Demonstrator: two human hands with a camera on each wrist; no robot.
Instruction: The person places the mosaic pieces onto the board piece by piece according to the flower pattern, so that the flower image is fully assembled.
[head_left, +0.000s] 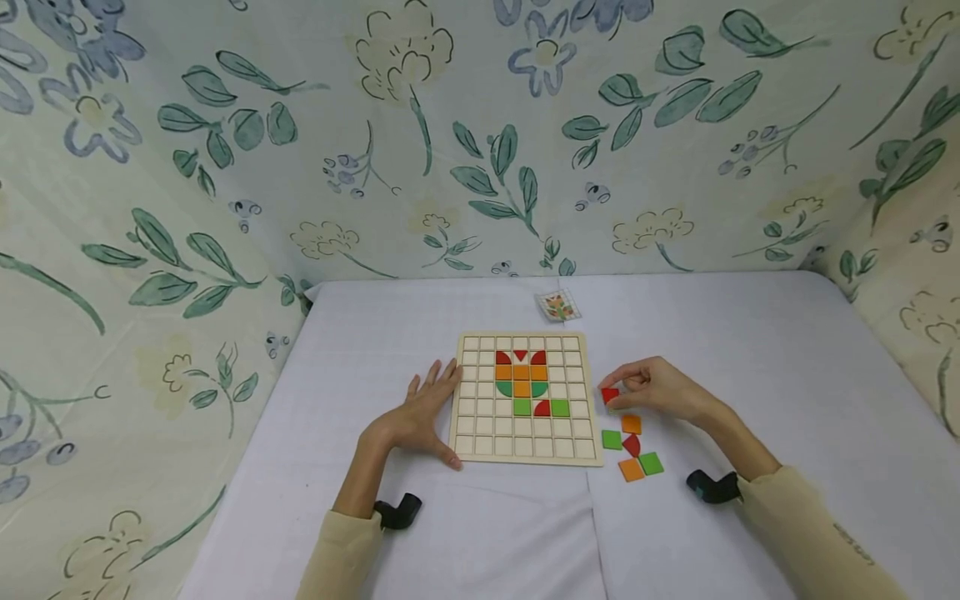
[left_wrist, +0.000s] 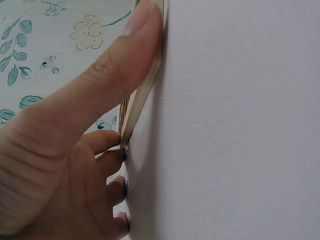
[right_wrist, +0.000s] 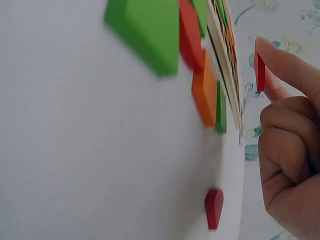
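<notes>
A wooden grid board (head_left: 480, 425) lies on the white-covered table, with red, orange and green tiles forming a tulip-like pattern in its cells. My left hand (head_left: 416, 421) is spread along the board's left side, its fingertips at the edge and the thumb by the near corner. In the left wrist view the thumb (left_wrist: 112, 70) lies against the board's edge (left_wrist: 142, 92). Right of the board, my right hand (head_left: 660, 392) pinches a red tile (head_left: 610, 396) between thumb and finger. That red tile (right_wrist: 260, 67) appears edge-on above the table in the right wrist view.
Loose tiles lie right of the board: orange (head_left: 632, 425) and green (head_left: 612, 439) squares, and a red curved piece (head_left: 632, 445). Another red piece (right_wrist: 214, 207) lies apart in the right wrist view. A small pattern card (head_left: 558, 306) sits behind the board.
</notes>
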